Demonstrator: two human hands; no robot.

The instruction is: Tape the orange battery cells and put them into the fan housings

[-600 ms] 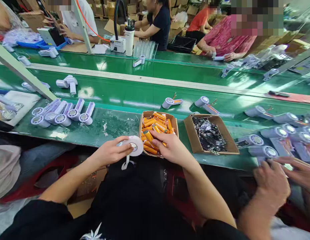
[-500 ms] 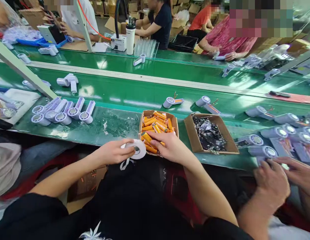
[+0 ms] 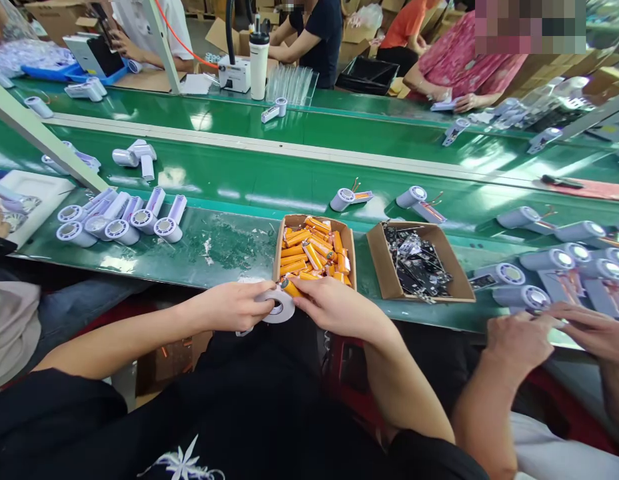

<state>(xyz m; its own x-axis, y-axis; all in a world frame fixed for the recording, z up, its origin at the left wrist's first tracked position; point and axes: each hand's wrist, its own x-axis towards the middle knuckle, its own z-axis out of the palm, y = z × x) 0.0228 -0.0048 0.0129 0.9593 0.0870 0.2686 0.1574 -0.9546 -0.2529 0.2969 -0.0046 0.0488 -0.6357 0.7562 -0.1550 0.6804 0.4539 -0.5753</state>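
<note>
My left hand is closed on a roll of white tape in front of the bench's near edge. Between the thumb and fingers of my right hand is an orange battery, its end close beside the tape roll. Just beyond both hands stands a cardboard box filled with several orange batteries. To its right, a second cardboard box holds dark circuit boards.
Several lilac fan housings lie at the left of the green bench, more at the right. A neighbour's hands work at the right edge. Behind runs a green belt; people sit across it.
My right hand has drawn an orange battery out of the box, toward the tape roll. My left hand has moved slightly right with the tape. The view has shifted a little.
</note>
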